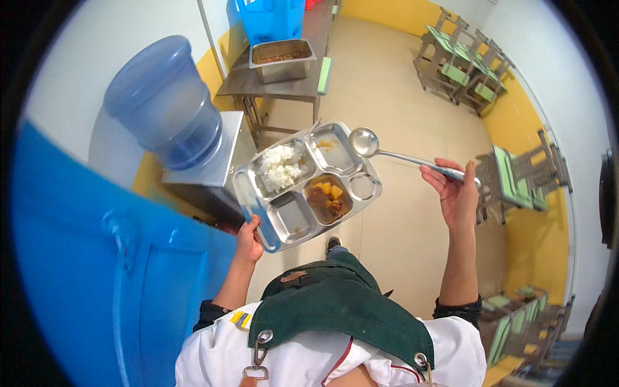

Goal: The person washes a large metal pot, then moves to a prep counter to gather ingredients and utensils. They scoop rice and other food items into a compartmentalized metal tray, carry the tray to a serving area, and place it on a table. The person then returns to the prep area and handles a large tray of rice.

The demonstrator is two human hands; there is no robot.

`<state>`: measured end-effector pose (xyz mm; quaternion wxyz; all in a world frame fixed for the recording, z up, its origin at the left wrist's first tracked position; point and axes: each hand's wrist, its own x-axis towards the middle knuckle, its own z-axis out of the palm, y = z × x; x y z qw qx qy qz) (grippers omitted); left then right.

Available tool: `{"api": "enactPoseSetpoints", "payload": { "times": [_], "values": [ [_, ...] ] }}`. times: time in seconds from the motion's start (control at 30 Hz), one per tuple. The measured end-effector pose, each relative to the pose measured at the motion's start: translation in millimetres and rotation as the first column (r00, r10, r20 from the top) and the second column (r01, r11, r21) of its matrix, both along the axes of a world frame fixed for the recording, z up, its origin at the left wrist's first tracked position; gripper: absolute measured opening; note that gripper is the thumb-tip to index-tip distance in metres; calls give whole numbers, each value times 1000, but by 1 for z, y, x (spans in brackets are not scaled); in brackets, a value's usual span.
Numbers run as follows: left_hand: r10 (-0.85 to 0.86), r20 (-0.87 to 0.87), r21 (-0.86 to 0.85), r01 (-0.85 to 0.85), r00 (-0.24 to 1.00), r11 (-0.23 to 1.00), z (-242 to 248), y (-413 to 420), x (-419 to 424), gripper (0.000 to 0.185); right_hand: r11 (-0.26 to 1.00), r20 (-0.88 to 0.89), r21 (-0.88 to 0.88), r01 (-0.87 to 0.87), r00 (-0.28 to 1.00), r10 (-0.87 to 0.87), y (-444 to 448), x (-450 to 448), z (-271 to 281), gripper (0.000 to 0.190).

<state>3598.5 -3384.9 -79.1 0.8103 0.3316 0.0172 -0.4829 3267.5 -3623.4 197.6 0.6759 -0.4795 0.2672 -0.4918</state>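
Note:
My left hand grips the lower left corner of a stainless steel compartment tray. White rice fills much of one compartment, and a stew with yellow chunks lies in another. A little sauce marks the upper right compartment; the lower left one and the small round one hold no food that I can see. In my right hand is the handle of a metal ladle. Its bowl is beside the tray's upper right edge; whether they touch I cannot tell.
A water dispenser with a large blue bottle stands at the left, near a blue door. Beyond is a dark table with a deep metal food pan and a blue plastic container. Desks with upturned stools line the right wall.

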Motion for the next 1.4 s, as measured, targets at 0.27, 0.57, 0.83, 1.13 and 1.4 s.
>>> {"api": "enactPoseSetpoints", "payload": {
  "times": [0.27, 0.57, 0.83, 1.13, 1.4],
  "values": [
    [483, -7, 43, -483, 875, 875, -30, 0, -83, 22, 909, 236, 1, -416, 884, 404, -121, 84, -13, 55],
    [685, 111, -133, -673, 720, 728, -19, -43, -194, 23, 769, -260, -371, -520, 854, 451, -265, 221, -86, 33],
    [904, 98, -71, -903, 416, 424, 34, -132, -233, 45, -17, -718, -681, -732, 663, 211, -328, 291, -151, 24],
    [997, -72, 179, -984, -16, -2, 61, -223, -244, 47, 344, -312, 263, -901, 258, 914, -366, 294, -136, 40],
    [999, 14, -33, -999, -43, -43, 78, -251, -227, 55, 256, -433, 129, -958, 178, 884, -362, 280, -38, 41]
  ]
}}
